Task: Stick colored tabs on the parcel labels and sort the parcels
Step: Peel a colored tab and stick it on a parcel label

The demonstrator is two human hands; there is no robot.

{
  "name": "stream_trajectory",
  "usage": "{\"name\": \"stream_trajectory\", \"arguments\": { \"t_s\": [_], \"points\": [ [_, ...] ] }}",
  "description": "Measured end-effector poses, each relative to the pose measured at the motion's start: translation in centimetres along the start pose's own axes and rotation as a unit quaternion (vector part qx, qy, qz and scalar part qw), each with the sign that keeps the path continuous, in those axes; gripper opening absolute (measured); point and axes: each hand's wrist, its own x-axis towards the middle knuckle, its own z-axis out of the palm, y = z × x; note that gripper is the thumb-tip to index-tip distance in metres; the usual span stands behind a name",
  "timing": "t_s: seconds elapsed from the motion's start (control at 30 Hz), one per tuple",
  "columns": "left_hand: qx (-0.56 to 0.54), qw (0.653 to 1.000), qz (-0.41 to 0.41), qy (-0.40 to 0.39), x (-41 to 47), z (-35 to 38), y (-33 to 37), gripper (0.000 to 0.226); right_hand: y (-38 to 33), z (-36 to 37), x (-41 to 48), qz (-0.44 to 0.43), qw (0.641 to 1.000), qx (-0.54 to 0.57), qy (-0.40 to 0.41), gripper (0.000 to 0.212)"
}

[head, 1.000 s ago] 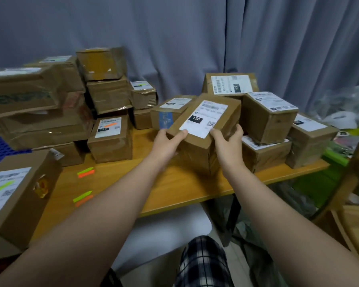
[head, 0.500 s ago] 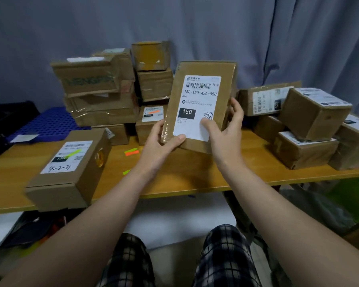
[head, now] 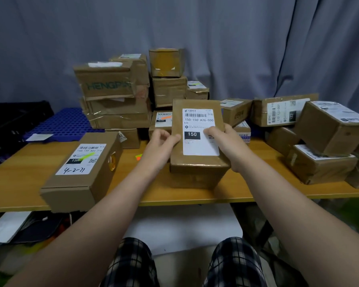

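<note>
Held the parcel (head: 197,141) in front of the body, label (head: 199,132) up and facing the camera, presumably so the printed code could be read and the face left free for a tab. Set its base on or just above the table (head: 15,187); contact could not be told. Kept the left hand (head: 162,145) on the left edge, thumb curled onto the top face beside the label, fingers out of sight behind the side. Kept the right hand (head: 226,139) on the right edge, thumb lying across the label near the QR mark, fingers wrapped round the far side. Both hands closed onto the parcel, not gripping anything else; no tab pinched in either. Showed no tab on this label, unlike the box (head: 83,168) to the left, whose label already carried a green strip. Left loose tabs (head: 138,156) on the table just behind the left wrist, mostly hidden by it, near enough for a short reach. Likely needed one hand to let go to fetch a tab while the other steadied the parcel. Stacked finished-looking boxes (head: 116,96) at the back left, and others (head: 323,141) at the right, probably awaiting their turn.
</note>
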Motion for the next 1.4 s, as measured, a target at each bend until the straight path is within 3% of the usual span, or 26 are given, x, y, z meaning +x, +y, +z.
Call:
{"name": "stream_trajectory", "arguments": {
  "t_s": [0.2, 0.37, 0.43, 0.53, 0.67, 0.73, 0.83, 0.9, 1.0, 1.07, 1.17, 1.27, 1.33, 1.4],
  "points": [
    [0.043, 0.998, -0.038, -0.013, 1.1, -0.8, -0.3, 0.034, -0.1, 0.3, 1.5, 0.020, 0.996, -0.081, -0.005, 0.053],
    [0.055, 0.997, -0.036, -0.038, 2.7, -1.7, -1.0, 0.043, -0.9, 0.7, 3.0, -0.041, 0.973, -0.224, 0.035, 0.064],
    [0.129, 0.991, -0.023, -0.016, 3.3, -2.7, -2.1, 0.040, -1.2, 1.0, 3.4, -0.053, 0.964, -0.259, 0.033, 0.062],
    [0.333, 0.942, -0.040, -0.020, 3.6, -4.4, -4.8, 0.030, -1.3, 1.2, 3.8, -0.060, 0.951, -0.300, 0.038, 0.059],
    [0.551, 0.821, -0.124, -0.083, 3.1, -5.4, -8.2, 0.052, -1.5, 1.6, 3.8, -0.081, 0.935, -0.345, 0.033, 0.056],
    [0.563, 0.810, -0.138, -0.086, 3.4, -5.5, -9.1, 0.060, -1.4, 1.8, 3.9, -0.085, 0.933, -0.348, 0.031, 0.056],
    [0.544, 0.815, -0.172, -0.100, 3.9, -5.3, -8.8, 0.063, -1.4, 2.2, 3.9, -0.084, 0.932, -0.352, 0.029, 0.056],
    [0.509, 0.836, -0.182, -0.095, 3.8, -5.1, -8.1, 0.056, -1.5, 2.3, 3.8, -0.088, 0.932, -0.350, 0.028, 0.056],
    [0.342, 0.930, -0.133, -0.007, 4.0, -5.2, -6.3, 0.030, -1.7, 2.6, 3.9, -0.080, 0.914, -0.397, 0.013, 0.054],
    [0.165, 0.982, -0.040, 0.088, 4.0, -5.3, -4.0, 0.025, -1.8, 2.8, 4.1, -0.107, 0.882, -0.458, 0.036, 0.044],
    [-0.019, 0.988, 0.087, 0.124, 4.1, -4.7, 0.2, 0.027, -2.2, 3.2, 4.0, -0.291, 0.866, -0.396, 0.088, 0.040],
    [-0.122, 0.986, 0.093, 0.060, 4.5, -2.7, 3.2, 0.012, -3.2, 4.5, 4.0, -0.486, 0.822, -0.281, 0.092, 0.032],
    [-0.161, 0.984, 0.063, 0.039, 5.0, -1.4, 4.1, 0.006, -3.3, 5.2, 4.8, -0.513, 0.813, -0.261, 0.092, 0.027],
    [-0.190, 0.980, 0.044, 0.032, 5.6, -0.5, 4.0, 0.008, -3.1, 5.4, 5.6, -0.491, 0.829, -0.249, 0.095, 0.025]
  ]
}}
